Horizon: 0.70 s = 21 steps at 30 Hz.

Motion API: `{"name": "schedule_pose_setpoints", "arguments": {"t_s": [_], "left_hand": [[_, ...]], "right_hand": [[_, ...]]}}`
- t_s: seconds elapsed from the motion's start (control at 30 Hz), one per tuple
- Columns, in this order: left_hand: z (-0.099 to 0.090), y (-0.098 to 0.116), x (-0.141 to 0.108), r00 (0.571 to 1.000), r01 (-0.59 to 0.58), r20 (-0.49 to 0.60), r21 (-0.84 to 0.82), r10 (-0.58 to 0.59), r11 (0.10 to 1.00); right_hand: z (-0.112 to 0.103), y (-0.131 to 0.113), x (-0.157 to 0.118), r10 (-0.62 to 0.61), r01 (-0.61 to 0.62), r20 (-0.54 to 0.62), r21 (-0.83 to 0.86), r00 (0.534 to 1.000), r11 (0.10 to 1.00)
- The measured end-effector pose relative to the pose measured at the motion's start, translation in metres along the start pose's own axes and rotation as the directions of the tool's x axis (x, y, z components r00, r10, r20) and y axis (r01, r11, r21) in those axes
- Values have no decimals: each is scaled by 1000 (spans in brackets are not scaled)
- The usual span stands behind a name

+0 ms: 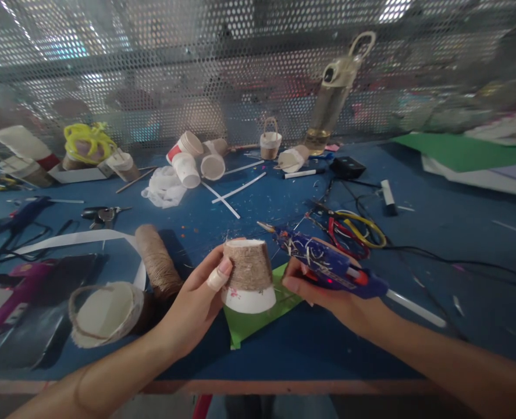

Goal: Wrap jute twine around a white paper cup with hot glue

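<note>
My left hand grips a paper cup, its white rim turned down and its narrow end up. Brown twine wraps most of the cup, leaving a white band with small pink flowers. A bandage covers a fingertip of that hand. In my right hand is a blue hot glue gun with strands of glue on it. Its nozzle points left, just above and beside the cup, and a glue stick sticks out of the back. Beneath both hands lies a green sheet. A spool of twine rests left of the cup.
A twine-covered cup with handle lies at the left front. Scissors and cords are on the right. Farther back are paper cups, white strips and a tall bottle before a perforated metal screen.
</note>
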<state>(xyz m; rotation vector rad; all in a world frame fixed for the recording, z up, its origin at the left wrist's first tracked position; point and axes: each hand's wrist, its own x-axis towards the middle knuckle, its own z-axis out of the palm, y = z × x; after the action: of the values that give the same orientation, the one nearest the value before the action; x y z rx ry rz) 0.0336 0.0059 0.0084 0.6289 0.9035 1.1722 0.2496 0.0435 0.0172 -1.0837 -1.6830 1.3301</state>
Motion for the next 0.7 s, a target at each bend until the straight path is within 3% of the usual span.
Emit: {"name": "schedule_pose_setpoints", "arguments": {"t_s": [0.17, 0.4, 0.57, 0.7], "left_hand": [[-1, 0, -2, 1000, -14, 20, 23, 14, 1000], [-1, -1, -3, 996, -45, 78, 52, 41, 998], [-2, -2, -3, 991, -62, 119, 71, 53, 996], [-2, -2, -4, 991, -60, 127, 61, 52, 996]], "right_hand": [[1, -2, -3, 91, -91, -27, -13, 995, 996], [4, -3, -5, 80, -80, -33, 26, 996, 996], [4, 8, -6, 73, -69, -82, 52, 994, 996], [5, 17, -7, 41, -34, -59, 122, 997, 992]]}}
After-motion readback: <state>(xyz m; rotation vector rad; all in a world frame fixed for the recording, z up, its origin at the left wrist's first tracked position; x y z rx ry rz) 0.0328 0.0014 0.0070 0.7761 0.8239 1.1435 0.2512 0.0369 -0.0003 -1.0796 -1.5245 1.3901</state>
